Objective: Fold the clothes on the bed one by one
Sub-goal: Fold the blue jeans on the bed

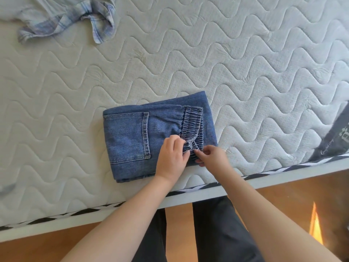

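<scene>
So the jeans (143,137) are pretty much done, folded into a compact rectangle near the edge of the bed (207,59), back pocket facing up. Both hands are fussing with the elastic waistband (191,125) at the end of the bundle. The left hand (171,159) has its fingers (181,142) pinched on a bunched bit of that elastic, and the right hand (212,156) has its fingers (201,153) closed on the same gathered spot from the other side, so the two grips nearly touch. Looks to me like the tidy-up stage of this fold, tucking or flattening the waistband so the bundle stays shut. Next move probably needs that bunched bit smoothed down or tucked under, then both hands letting go without the stack springing open, since elastic likes to pop back. After that there's the plaid shirt (62,17), lying crumpled well away from the fingers, far up and off to the left side of the bed, still unfolded, so that'd be the next one.
</scene>
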Action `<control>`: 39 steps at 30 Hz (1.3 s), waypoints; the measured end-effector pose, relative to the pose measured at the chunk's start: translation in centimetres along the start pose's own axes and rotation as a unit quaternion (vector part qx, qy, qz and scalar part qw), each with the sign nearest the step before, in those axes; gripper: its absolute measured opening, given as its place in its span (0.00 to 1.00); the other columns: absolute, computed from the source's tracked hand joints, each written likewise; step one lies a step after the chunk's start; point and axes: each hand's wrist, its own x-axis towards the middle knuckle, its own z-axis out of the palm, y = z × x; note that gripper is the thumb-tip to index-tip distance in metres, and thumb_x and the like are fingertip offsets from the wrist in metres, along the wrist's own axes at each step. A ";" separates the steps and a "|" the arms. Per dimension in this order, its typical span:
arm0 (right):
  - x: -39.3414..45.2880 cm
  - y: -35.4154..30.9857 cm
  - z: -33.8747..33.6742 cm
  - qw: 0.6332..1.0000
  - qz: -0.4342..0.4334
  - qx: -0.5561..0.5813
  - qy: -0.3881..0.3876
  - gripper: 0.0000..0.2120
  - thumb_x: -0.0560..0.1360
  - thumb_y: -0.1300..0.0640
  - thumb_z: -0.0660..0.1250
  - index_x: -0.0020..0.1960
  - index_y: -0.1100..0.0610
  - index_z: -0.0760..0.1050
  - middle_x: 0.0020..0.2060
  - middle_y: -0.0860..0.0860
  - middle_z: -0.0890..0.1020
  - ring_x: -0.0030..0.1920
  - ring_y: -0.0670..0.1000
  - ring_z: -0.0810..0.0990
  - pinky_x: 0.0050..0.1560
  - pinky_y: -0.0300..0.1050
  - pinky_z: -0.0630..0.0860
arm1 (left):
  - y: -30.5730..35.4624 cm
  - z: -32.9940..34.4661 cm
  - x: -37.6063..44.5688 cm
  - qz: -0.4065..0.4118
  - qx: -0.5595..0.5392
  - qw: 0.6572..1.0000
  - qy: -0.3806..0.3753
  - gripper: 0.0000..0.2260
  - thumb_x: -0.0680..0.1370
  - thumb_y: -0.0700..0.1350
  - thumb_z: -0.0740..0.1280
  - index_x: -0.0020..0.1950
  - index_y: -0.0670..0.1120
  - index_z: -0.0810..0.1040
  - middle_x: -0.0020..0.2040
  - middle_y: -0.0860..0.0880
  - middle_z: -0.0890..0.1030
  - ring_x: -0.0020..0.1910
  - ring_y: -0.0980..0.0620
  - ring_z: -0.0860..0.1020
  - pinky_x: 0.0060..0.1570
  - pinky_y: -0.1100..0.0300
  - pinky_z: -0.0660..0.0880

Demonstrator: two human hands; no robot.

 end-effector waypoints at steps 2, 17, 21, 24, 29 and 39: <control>-0.1 0.6 -0.1 0.996 0.023 0.076 -0.027 0.09 0.77 0.58 0.71 0.45 0.65 0.78 0.36 0.58 0.83 0.30 0.45 0.83 0.33 0.36 0.78 | 0.3 0.7 -0.3 0.004 0.004 1.000 -0.002 0.13 0.68 0.38 0.73 0.49 0.38 0.75 0.51 0.38 0.77 0.49 0.38 0.78 0.51 0.47 0.77; 1.7 -2.1 -0.6 0.969 -0.150 -0.141 0.138 0.41 0.74 0.42 0.69 0.78 0.57 0.55 0.70 0.54 0.67 0.71 0.53 0.63 0.72 0.51 0.62 | -1.6 1.8 -4.5 0.049 0.030 0.987 -0.153 0.27 0.81 0.48 0.58 0.79 0.42 0.58 0.80 0.47 0.55 0.80 0.49 0.52 0.78 0.48 0.52; 3.2 -2.6 0.2 0.972 -0.100 -0.156 0.142 0.52 0.67 0.33 0.72 0.78 0.59 0.53 0.73 0.58 0.64 0.74 0.57 0.60 0.74 0.55 0.58 | -3.9 -2.2 -3.0 -0.023 0.002 1.000 -0.002 0.21 0.83 0.45 0.55 0.75 0.44 0.67 0.75 0.46 0.68 0.75 0.47 0.65 0.74 0.48 0.59; 3.9 -2.7 0.0 0.970 -0.079 -0.173 0.150 0.55 0.63 0.29 0.72 0.77 0.58 0.56 0.71 0.57 0.65 0.73 0.57 0.61 0.73 0.55 0.60 | -8.1 -4.8 -2.3 -0.114 0.032 0.987 0.111 0.19 0.81 0.42 0.60 0.72 0.39 0.71 0.70 0.40 0.72 0.70 0.41 0.70 0.70 0.46 0.65; 4.7 -3.2 -1.1 0.987 -0.070 -0.118 0.081 0.42 0.58 0.29 0.75 0.61 0.53 0.71 0.50 0.44 0.79 0.55 0.51 0.79 0.50 0.46 0.74 | -15.7 -7.0 -3.3 -0.444 -0.185 0.865 0.142 0.25 0.81 0.48 0.65 0.76 0.45 0.63 0.69 0.44 0.72 0.63 0.48 0.74 0.65 0.54 0.69; 3.9 -3.0 1.4 0.979 -0.156 -0.102 0.085 0.39 0.57 0.30 0.76 0.59 0.46 0.65 0.51 0.41 0.78 0.52 0.46 0.76 0.52 0.46 0.73 | -17.8 -6.7 -3.6 -0.453 -0.317 0.833 0.000 0.21 0.64 0.68 0.72 0.53 0.63 0.75 0.52 0.60 0.83 0.51 0.59 0.81 0.53 0.58 0.76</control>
